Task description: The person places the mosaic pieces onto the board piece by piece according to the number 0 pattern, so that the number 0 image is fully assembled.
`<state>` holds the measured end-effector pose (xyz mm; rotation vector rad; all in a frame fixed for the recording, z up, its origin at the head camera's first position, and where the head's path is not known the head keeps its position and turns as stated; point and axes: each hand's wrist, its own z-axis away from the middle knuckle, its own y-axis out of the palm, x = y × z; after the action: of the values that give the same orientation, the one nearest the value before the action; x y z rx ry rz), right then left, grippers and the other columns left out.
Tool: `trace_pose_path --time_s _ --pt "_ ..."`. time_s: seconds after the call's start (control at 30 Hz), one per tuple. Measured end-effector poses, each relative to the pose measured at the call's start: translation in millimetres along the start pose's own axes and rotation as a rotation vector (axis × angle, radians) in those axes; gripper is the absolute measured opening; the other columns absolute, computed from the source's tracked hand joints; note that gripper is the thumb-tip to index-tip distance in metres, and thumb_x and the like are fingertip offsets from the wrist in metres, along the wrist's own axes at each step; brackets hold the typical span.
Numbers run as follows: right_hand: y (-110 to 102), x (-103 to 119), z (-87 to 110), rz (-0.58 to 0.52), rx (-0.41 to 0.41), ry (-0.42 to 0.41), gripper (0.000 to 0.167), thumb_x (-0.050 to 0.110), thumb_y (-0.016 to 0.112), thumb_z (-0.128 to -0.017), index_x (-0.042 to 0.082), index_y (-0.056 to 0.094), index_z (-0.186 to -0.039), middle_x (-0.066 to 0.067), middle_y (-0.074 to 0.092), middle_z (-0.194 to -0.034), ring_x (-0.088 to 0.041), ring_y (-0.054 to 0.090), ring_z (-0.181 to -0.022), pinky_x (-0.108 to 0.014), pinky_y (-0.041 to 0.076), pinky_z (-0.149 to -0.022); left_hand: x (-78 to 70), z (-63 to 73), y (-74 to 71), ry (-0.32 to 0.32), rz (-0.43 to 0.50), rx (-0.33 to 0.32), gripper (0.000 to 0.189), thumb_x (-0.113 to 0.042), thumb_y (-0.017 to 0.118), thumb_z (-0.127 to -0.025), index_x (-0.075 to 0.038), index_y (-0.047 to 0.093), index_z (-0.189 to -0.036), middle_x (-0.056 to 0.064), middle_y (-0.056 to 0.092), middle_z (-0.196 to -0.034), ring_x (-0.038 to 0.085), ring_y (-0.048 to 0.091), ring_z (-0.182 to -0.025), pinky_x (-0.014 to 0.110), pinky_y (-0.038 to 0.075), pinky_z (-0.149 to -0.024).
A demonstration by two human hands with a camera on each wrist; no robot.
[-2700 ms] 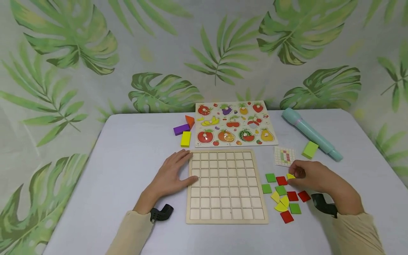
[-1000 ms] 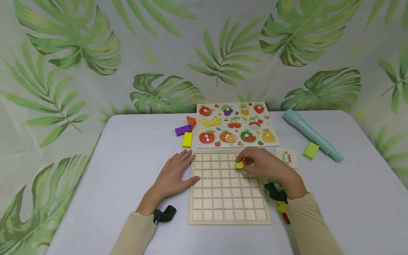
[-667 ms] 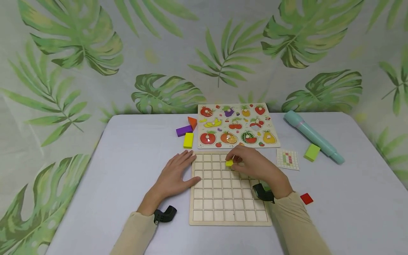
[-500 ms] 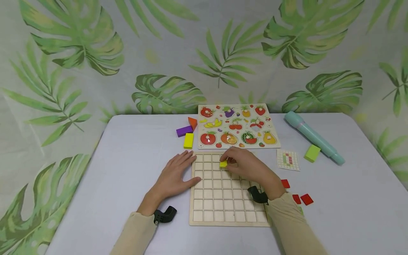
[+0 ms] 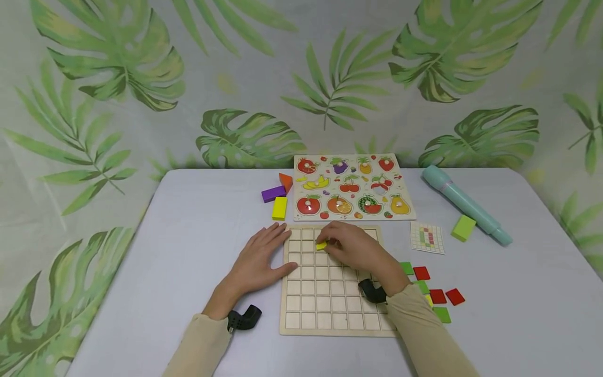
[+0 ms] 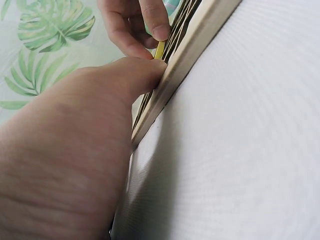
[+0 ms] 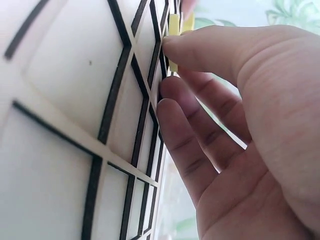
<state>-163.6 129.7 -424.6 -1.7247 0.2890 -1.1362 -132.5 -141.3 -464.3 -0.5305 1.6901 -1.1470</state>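
Right hand [image 5: 353, 248] pinching yellow tile [image 5: 321, 246], red tiles [image 5: 438, 296] in head view only

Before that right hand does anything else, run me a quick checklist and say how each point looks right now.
1. Small flat yellow piece gripped: ok, the right hand pinches it.
2. Square pale wooden grid board steadied: ok, the left hand rests at its left edge.
3. Yellow piece seated in a cell: cannot tell, fingers block the contact.
4. Small white card with printed coloured squares uncovered: ok, right of the board.
5. Flat green square tiles fully visible: not ok, the beige fabric right sleeve partly hides some.
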Motion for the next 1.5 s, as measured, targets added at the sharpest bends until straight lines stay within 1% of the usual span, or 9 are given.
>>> trace_pose_path --time_s 0.2,0.3,0.5,0.63,0.77,0.87,1.13,1.4,1.5 --pt "0.0 2.0 -0.8 -0.03 0.027 0.021 0.02 0.01 0.069 -0.095 0.014 0.077 -0.113 0.003 0.069 -0.113 -0.01 0.059 -0.09 -0.031 0.055 -0.084 0.7 0.8 -1.9 -0.001 -0.003 -0.014 0.079 -0.054 0.067 -0.093 -0.013 0.045 -0.157 0.004 0.036 -0.167 0.025 0.025 -0.158 0.05 0.021 -0.129" --pt "-0.9 4.0 -0.2 -0.02 0.035 0.045 0.02 0.013 0.071 -0.095 0.015 0.076 -0.114 0.003 0.069 -0.113 -0.012 0.06 -0.093 -0.033 0.055 -0.087 1.2 1.4 -1.8 -0.002 -0.002 -0.018 0.079 -0.053 0.067 -0.093 -0.014 0.045 -0.157 0.004 0.035 -0.167 0.025 0.025 -0.158 0.05 0.02 -0.129" --pt "-2.4 5.0 2.2 -0.007 0.037 0.021 0.019 0.014 0.073 -0.095 0.015 0.076 -0.113 0.002 0.069 -0.114 -0.014 0.06 -0.094 -0.035 0.054 -0.087 2.4 1.6 -0.3 -0.006 -0.007 -0.011 0.079 -0.055 0.066 -0.093 -0.015 0.044 -0.158 0.002 0.034 -0.168 0.024 0.024 -0.158 0.05 0.019 -0.129" --pt "-3.7 4.6 5.3 -0.003 0.046 0.013 0.019 0.013 0.073 -0.094 0.015 0.076 -0.113 0.003 0.069 -0.115 -0.014 0.06 -0.096 -0.035 0.054 -0.087 2.9 2.4 0.8 -0.007 -0.01 -0.021 0.08 -0.056 0.066 -0.092 -0.016 0.045 -0.157 0.002 0.035 -0.168 0.024 0.024 -0.158 0.05 0.02 -0.129" --pt "-6.0 5.4 11.5 -0.004 0.053 0.017 0.02 0.014 0.074 -0.095 0.015 0.075 -0.115 0.001 0.068 -0.12 -0.016 0.061 -0.1 -0.037 0.056 -0.089 3.2 2.5 3.0 -0.003 -0.002 -0.027 0.079 -0.056 0.066 -0.092 -0.016 0.045 -0.157 0.002 0.035 -0.168 0.024 0.024 -0.158 0.051 0.021 -0.129" --pt "-9.8 6.5 17.2 0.001 0.055 0.029 0.021 0.015 0.075 -0.094 0.014 0.074 -0.115 0.0 0.068 -0.121 -0.017 0.063 -0.106 -0.039 0.056 -0.092 2.6 2.1 4.3 -0.006 0.004 -0.018 0.08 -0.057 0.065 -0.093 -0.017 0.044 -0.158 0.001 0.034 -0.168 0.023 0.023 -0.158 0.051 0.02 -0.129" --pt "-26.7 4.2 31.0 0.033 0.063 0.048 0.025 0.013 0.074 -0.095 0.014 0.074 -0.119 -0.001 0.067 -0.126 -0.021 0.063 -0.114 -0.043 0.056 -0.096 2.0 0.6 4.7 -0.003 -0.001 -0.008 0.08 -0.056 0.065 -0.093 -0.015 0.043 -0.158 0.002 0.033 -0.168 0.023 0.023 -0.158 0.05 0.019 -0.129" --pt "-42.1 -7.0 50.2 0.027 0.017 0.047 0.027 0.014 0.075 -0.094 0.016 0.073 -0.121 0.002 0.068 -0.126 -0.023 0.062 -0.12 -0.046 0.056 -0.097 2.2 -0.3 3.0 0.001 -0.016 -0.005 0.08 -0.056 0.065 -0.093 -0.015 0.044 -0.158 0.002 0.034 -0.168 0.023 0.023 -0.158 0.049 0.019 -0.129" --pt "-46.1 -10.5 56.8 0.033 0.001 0.051 0.027 0.013 0.076 -0.094 0.016 0.073 -0.121 0.002 0.069 -0.125 -0.023 0.063 -0.117 -0.045 0.057 -0.095 2.5 -0.3 3.2 0.002 -0.016 -0.005 0.08 -0.056 0.065 -0.093 -0.015 0.044 -0.158 0.002 0.034 -0.168 0.024 0.023 -0.158 0.05 0.02 -0.129"
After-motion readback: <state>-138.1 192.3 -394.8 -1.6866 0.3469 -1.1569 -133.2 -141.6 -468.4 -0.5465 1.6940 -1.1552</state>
